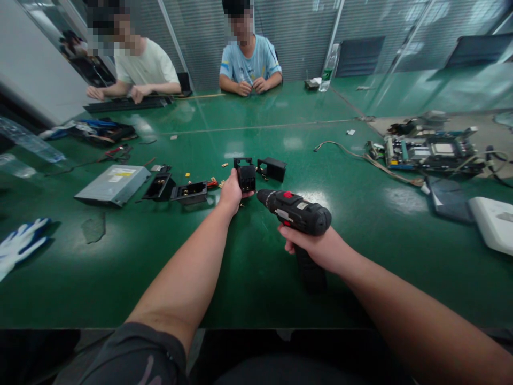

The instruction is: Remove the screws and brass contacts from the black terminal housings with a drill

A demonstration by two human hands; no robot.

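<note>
Around the handle of a black cordless drill (298,208) my right hand (316,243) is closed; the drill has red accents and its chuck points left. My left hand (231,193) grips a black plastic housing (245,176) above the table, near the drill's tip. Whether the bit touches the housing I cannot tell. Just behind and right of it lies another black plastic box (273,168). Two open black boxes, one farther left (159,186) and one nearer (190,192), rest left of my left hand, with small brass-coloured pieces inside.
On the green table (256,272), a silver optical drive (113,184) and a white-blue glove (22,243) lie left. A circuit board (433,149) with cables, a dark flat case (449,200) and a white box (495,222) are right. Two people sit opposite; a water bottle (327,69) stands far back.
</note>
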